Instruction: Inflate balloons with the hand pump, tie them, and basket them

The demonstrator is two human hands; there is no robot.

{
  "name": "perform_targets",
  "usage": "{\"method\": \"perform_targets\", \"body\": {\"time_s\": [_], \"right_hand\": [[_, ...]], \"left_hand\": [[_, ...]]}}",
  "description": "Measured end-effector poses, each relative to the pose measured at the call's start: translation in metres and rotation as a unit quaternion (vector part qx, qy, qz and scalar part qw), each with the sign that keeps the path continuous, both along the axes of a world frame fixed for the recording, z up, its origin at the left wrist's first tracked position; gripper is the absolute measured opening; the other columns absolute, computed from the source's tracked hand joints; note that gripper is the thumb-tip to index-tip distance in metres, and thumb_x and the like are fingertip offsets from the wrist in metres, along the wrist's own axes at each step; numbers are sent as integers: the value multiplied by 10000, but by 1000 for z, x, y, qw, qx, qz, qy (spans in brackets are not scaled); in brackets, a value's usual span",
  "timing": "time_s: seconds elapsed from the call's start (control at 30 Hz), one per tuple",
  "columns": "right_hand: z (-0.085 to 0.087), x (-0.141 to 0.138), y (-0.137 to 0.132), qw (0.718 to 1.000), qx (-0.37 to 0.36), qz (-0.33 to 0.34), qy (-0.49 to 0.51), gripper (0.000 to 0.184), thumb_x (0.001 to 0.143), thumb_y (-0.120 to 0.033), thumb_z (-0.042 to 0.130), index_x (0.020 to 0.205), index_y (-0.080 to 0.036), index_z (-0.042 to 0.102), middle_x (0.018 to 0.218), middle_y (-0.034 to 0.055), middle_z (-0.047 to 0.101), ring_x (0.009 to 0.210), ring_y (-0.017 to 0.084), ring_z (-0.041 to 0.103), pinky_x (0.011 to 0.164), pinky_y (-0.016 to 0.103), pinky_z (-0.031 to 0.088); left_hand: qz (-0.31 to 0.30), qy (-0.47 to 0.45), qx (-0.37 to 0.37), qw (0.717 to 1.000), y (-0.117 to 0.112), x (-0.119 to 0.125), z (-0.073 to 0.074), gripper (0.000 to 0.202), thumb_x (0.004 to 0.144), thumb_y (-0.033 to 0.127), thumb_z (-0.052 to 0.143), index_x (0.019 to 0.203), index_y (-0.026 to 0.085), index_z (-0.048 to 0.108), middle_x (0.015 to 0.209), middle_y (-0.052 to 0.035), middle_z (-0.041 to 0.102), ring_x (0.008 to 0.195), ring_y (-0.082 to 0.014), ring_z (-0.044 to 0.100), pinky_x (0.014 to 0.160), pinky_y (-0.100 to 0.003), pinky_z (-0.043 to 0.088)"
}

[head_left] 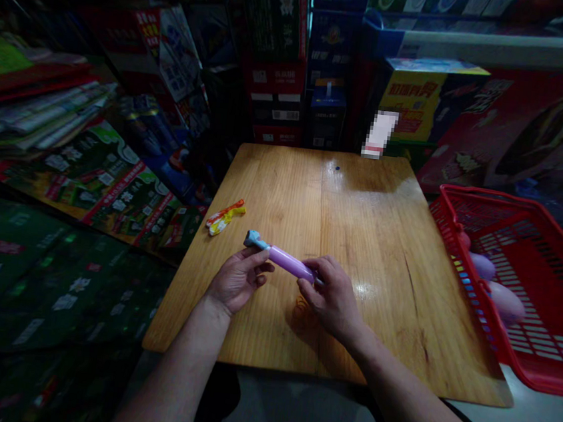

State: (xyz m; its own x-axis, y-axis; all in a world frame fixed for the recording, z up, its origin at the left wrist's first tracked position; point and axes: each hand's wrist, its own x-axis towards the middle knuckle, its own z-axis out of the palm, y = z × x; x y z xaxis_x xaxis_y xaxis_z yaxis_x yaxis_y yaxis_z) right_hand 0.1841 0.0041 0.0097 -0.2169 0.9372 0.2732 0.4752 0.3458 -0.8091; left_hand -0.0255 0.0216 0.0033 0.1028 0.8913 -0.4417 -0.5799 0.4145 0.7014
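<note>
Above the wooden table (283, 191), a purple tube-shaped balloon pump (287, 261) is held between my two hands. A limp light-blue balloon (256, 239) sits at the pump's left end. My left hand (239, 279) pinches the balloon there between thumb and fingers, its other fingers curled. My right hand (333, 296) is wrapped round the pump's right end, covering it. Under that hand, partly hidden, lies a small orange tangle (305, 313), perhaps string or rubber bands. Two flat patterned balloons, an orange one (226, 212) and a yellow one (224, 222), lie near the table's left edge.
A red plastic basket (538, 211) with several pink and purple balloons (506, 302) stands at the right edge. Stacked boxes (279, 90) rise behind the table, and green packs (20, 257) fill the left. A blurred-out white item (380, 134) is at the far edge.
</note>
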Motion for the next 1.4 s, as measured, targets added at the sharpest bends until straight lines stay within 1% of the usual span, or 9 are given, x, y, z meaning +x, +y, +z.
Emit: {"method": "perform_targets", "body": {"time_s": [0.2,0.4,0.67,0.9,1.0,1.1,1.17,1.27,1.4], "right_hand": [[-2,0,1,1000,16,8,9,225,824,-122,621,1034,-200,611,952,55,554,857,180,545,724,308,460],[-7,-1,1,1000,7,-3,19,294,795,-70,609,1050,-218,599,987,54,530,856,183,543,702,311,470],[-8,-8,0,999,5,-14,47,291,803,-76,599,1053,-225,600,1002,62,526,892,198,539,738,339,492],[-10,-4,7,978,-109,-30,177,309,793,-189,695,1089,-234,619,993,53,585,854,181,563,701,305,478],[-8,-3,10,897,-265,-19,354,262,831,-314,696,1044,-190,607,861,39,610,703,137,554,614,264,444],[-5,-2,11,754,-404,44,516,230,850,-322,687,983,-153,603,799,34,606,618,93,524,554,217,401],[-3,3,12,676,-441,61,587,202,844,-270,702,970,-148,604,780,24,603,605,76,513,547,196,393],[-2,16,19,604,-437,59,664,128,846,-198,697,913,-142,604,726,1,580,566,51,474,527,170,386],[-5,27,25,545,-436,66,713,107,848,-137,685,919,-137,605,705,-15,557,541,35,443,501,146,382]], "left_hand": [[36,-36,-21,998,1,3,-3,261,735,189,802,974,162,701,840,-3,647,700,-93,642,456,-143,384],[14,-68,-42,997,0,4,-1,278,791,157,740,1066,160,700,1124,-79,683,720,-99,671,424,-119,396],[82,-62,-15,995,-1,16,2,234,823,172,715,1055,155,690,1113,-94,693,638,-69,632,446,-131,429],[130,-84,-10,988,5,12,2,179,841,106,668,1014,143,694,1089,-99,700,616,-60,614,508,-146,492],[167,-86,3,982,9,7,2,157,861,96,637,1002,134,695,1059,-98,706,594,-52,602,502,-142,493],[172,-101,-2,980,10,4,4,149,874,102,623,1001,134,694,1054,-100,706,578,-45,590,492,-140,488],[170,-120,-2,978,11,2,7,157,883,106,612,1015,138,691,1062,-99,704,578,-44,588,494,-143,490],[190,-146,15,971,12,-3,14,170,911,114,571,1036,136,684,1061,-98,704,577,-44,583,491,-145,485],[198,-147,54,968,9,-5,19,201,913,128,572,1082,162,675,1109,-89,697,618,-56,608,526,-161,507]]}}
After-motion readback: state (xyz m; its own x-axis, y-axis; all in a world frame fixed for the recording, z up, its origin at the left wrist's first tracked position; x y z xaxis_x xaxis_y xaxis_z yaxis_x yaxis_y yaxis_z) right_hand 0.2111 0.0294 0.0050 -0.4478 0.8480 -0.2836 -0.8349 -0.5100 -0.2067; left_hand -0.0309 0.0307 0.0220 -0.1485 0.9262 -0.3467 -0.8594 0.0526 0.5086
